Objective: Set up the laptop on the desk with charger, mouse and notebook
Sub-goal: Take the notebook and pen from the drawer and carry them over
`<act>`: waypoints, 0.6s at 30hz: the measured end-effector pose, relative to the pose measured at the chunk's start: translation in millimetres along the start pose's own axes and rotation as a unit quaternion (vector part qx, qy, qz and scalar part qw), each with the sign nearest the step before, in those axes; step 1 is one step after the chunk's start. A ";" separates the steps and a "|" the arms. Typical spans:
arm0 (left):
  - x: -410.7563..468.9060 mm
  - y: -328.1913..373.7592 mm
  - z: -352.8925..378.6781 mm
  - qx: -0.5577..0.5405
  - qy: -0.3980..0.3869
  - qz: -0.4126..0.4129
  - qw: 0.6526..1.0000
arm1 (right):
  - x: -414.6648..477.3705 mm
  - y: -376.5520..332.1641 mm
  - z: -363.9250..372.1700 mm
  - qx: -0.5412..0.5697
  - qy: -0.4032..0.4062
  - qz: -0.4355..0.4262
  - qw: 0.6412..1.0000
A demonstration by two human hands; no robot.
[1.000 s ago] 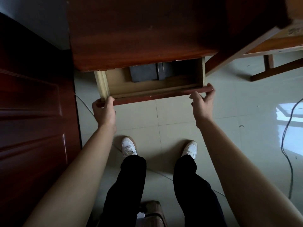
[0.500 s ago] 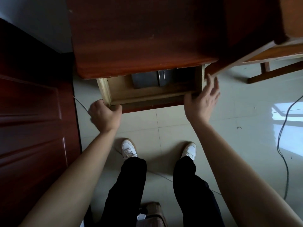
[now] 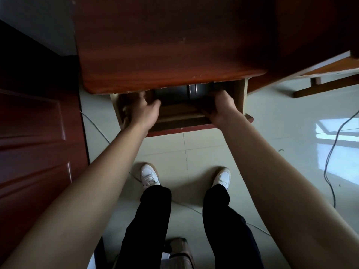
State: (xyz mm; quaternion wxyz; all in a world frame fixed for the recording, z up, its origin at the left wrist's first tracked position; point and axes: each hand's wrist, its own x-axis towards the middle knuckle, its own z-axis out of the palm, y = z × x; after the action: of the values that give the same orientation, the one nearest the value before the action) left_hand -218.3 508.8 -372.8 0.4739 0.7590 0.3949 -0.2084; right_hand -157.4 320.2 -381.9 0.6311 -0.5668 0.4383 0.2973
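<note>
- Dark rigid laptop [image 3: 191,92] in open drawer [image 3: 240,98], likely heavy, slippery; grip both side edges.
- Left hand [image 3: 144,111], right hand [image 3: 219,107] reaching in; finger closure hidden, cannot tell.

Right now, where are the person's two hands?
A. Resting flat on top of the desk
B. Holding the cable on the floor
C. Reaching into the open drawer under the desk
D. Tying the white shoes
C: the left hand and right hand both reach over the front of the pulled-out drawer toward the dark flat object lying inside it, beneath the desk top.
</note>
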 end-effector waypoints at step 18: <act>2.6 -11.5 -18.7 -0.168 0.080 -0.042 0.982 | -17.2 7.4 -13.8 0.113 -0.113 -0.019 0.987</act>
State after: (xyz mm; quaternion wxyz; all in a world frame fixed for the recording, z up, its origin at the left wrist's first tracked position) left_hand -227.0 529.1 -372.4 0.5524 0.6652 0.4928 -0.0977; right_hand -174.4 310.1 -369.6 0.7422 -0.4629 0.3841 0.2956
